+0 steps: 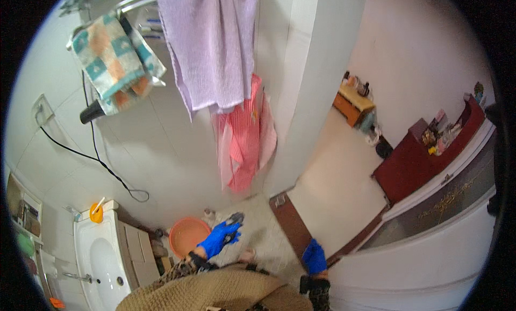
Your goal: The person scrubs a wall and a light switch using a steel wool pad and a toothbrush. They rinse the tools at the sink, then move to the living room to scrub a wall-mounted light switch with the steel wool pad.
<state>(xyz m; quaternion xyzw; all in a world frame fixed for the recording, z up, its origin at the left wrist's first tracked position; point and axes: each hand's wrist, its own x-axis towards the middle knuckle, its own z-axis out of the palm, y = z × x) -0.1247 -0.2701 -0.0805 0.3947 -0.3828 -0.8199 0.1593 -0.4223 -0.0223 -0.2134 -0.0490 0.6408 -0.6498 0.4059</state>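
Note:
My left hand (pixel 218 237), in a blue rubber glove, is shut on a small dark grey object (pixel 234 219), too blurred to name. It is beside and partly in front of an orange-pink plastic basin (pixel 186 234) on the tiled floor. My right hand (pixel 314 257), also in a blue glove, hangs over the brown door threshold (pixel 296 230). Its fingers point away from me, and whether it holds anything is hidden. Both wrists carry dark bands below patterned sleeves.
A white washbasin (pixel 102 256) with an orange cup (pixel 96 212) stands left. Purple (pixel 213 49) and checked towels (pixel 109 57) hang above pink striped cloth (pixel 244 146). A black cord (pixel 86 154) dangles along the wall. Beyond the doorway stands a dark red cabinet (pixel 415 166).

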